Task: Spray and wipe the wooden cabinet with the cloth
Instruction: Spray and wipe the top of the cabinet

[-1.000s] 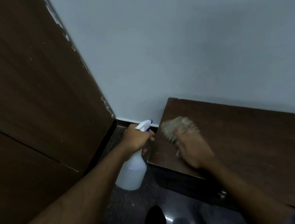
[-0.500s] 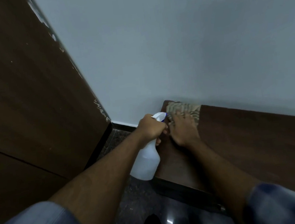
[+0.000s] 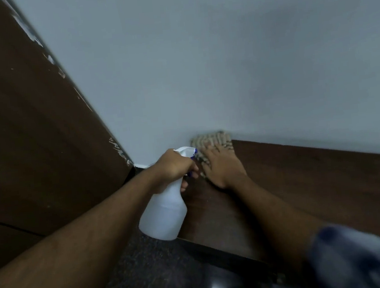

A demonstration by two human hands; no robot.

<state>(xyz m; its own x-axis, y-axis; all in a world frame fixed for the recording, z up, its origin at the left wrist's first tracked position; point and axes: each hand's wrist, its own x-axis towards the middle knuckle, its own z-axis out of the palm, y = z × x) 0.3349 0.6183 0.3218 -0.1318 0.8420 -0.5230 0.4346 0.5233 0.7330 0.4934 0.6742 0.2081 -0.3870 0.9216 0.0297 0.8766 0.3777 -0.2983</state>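
Note:
A low dark wooden cabinet runs along the wall at the right. My right hand lies flat on a beige patterned cloth, pressing it onto the cabinet top in the far left corner, against the wall. My left hand grips the neck of a white spray bottle with a blue trigger, held just off the cabinet's left edge, next to my right hand.
A tall dark wooden panel with chipped edges stands at the left, meeting the pale wall in the corner. A narrow strip of dark speckled floor lies between the panel and the cabinet.
My right hand has slid the cloth from the front left of the cabinet top back to the wall corner. The left hand with the bottle has followed alongside.

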